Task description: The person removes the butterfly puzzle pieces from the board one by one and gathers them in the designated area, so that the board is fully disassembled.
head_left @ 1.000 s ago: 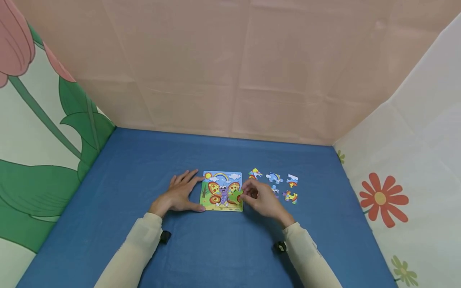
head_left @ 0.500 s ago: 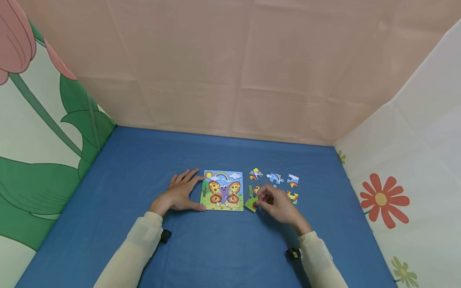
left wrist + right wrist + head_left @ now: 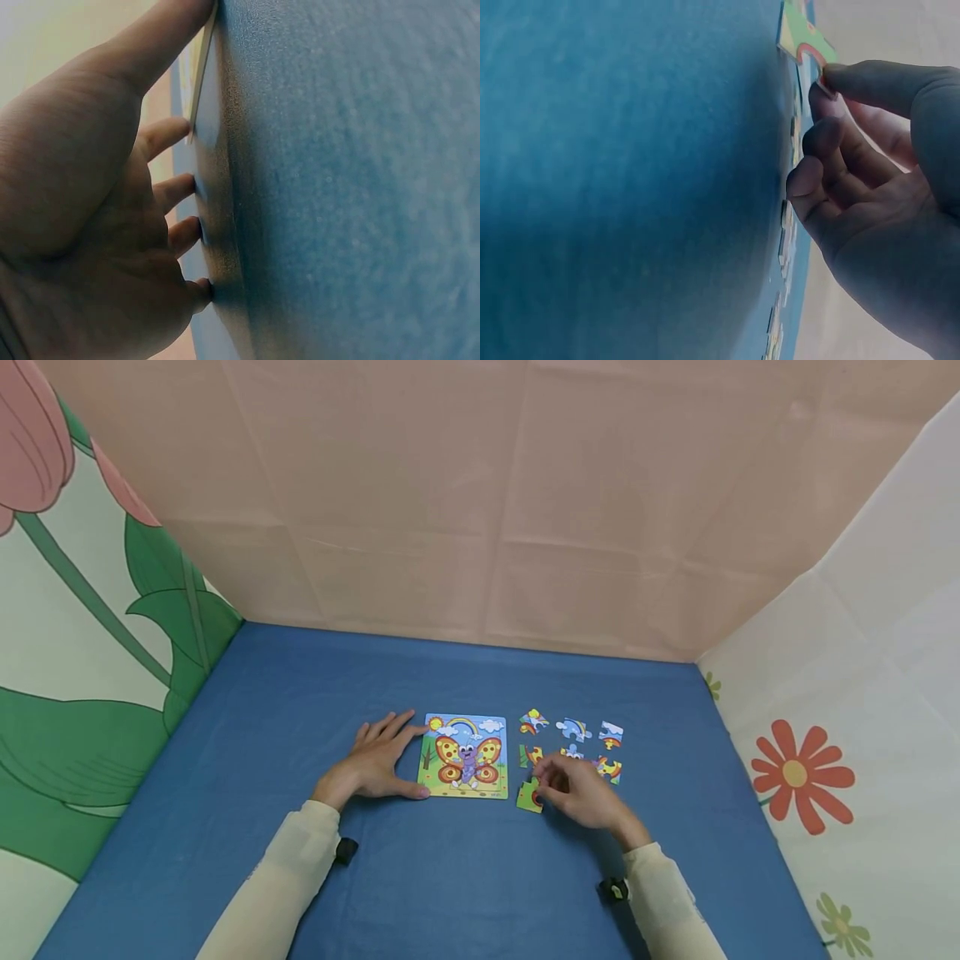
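Note:
A square butterfly puzzle board (image 3: 467, 757) lies flat on the blue cloth. My left hand (image 3: 375, 758) rests on its left side with spread fingers, thumb and index touching the board's edge. Between thumb and index finger my right hand (image 3: 581, 789) pinches a green jigsaw piece (image 3: 528, 797) with a red curve, just right of the board. In the right wrist view this green piece (image 3: 806, 36) is tilted above the cloth, its other fingers curled beneath. Behind the right hand lie other jigsaw pieces, one with a yellow-red wing (image 3: 531, 755), partly hidden by the fingers.
A back row holds a sun piece (image 3: 533, 721), a rainbow piece (image 3: 573, 729) and a cloud piece (image 3: 611, 733). At the right is another wing piece (image 3: 609, 769). The blue cloth (image 3: 450, 877) stretches between a beige back wall (image 3: 480, 510) and printed side walls.
The right hand has carried the green piece off the board's lower right corner, rightward and slightly toward me, turning it straighter. The left hand stays in place.

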Demonstrator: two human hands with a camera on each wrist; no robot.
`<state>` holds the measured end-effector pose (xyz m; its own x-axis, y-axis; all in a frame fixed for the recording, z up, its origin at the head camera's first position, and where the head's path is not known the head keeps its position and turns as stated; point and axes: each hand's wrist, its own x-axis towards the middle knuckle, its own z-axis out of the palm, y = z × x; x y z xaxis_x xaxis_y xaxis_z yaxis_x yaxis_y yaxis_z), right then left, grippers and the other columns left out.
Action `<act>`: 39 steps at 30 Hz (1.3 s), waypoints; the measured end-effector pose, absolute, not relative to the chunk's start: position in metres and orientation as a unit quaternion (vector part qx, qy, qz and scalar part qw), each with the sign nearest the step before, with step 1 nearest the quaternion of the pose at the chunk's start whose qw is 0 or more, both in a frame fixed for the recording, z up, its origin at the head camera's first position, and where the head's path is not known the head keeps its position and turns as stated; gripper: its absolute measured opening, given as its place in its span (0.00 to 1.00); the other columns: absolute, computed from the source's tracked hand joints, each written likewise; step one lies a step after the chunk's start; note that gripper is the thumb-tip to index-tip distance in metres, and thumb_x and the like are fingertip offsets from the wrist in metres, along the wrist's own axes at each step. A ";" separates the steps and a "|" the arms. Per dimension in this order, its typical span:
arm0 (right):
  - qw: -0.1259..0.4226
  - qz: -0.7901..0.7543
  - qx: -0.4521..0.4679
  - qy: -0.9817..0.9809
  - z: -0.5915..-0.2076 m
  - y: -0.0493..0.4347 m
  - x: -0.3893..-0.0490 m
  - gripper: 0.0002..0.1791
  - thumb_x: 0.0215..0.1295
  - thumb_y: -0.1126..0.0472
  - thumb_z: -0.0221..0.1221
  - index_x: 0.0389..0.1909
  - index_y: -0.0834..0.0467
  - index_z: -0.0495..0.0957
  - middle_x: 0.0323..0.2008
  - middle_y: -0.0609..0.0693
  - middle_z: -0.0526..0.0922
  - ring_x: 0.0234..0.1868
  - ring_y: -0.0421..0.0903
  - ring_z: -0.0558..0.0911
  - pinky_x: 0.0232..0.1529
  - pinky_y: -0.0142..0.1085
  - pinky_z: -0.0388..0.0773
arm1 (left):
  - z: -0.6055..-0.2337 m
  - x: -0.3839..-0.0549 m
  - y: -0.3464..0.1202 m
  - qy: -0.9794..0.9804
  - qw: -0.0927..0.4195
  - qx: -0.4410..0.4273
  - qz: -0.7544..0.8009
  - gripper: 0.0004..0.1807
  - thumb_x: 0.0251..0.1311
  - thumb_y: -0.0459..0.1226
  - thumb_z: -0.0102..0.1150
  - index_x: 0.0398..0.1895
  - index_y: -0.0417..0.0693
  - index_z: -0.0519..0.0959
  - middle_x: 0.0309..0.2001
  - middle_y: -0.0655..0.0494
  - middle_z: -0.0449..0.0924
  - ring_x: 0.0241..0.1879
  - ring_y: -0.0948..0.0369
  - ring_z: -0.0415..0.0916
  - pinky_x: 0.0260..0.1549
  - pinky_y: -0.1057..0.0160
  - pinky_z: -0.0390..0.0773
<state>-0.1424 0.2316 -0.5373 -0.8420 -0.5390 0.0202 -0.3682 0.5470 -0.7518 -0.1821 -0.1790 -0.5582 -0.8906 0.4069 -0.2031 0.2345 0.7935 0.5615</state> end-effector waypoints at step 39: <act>0.107 -0.363 -0.231 0.897 -0.537 0.226 -0.140 0.14 0.83 0.61 0.67 0.64 0.57 0.88 0.41 0.45 0.87 0.33 0.35 0.79 0.38 0.33 0.79 | -0.563 -0.185 -0.182 0.933 0.158 0.179 0.271 0.69 0.46 0.74 0.83 0.91 0.63 0.63 0.95 0.45 0.43 0.93 0.31 0.38 0.85 0.17 0.36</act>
<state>-0.1395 0.2262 -0.5370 -0.8705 -0.4915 -0.0245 -0.3363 0.6305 -0.6996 -0.1849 -0.1815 -0.5627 -0.8863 0.4192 -0.1969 0.2483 0.7890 0.5620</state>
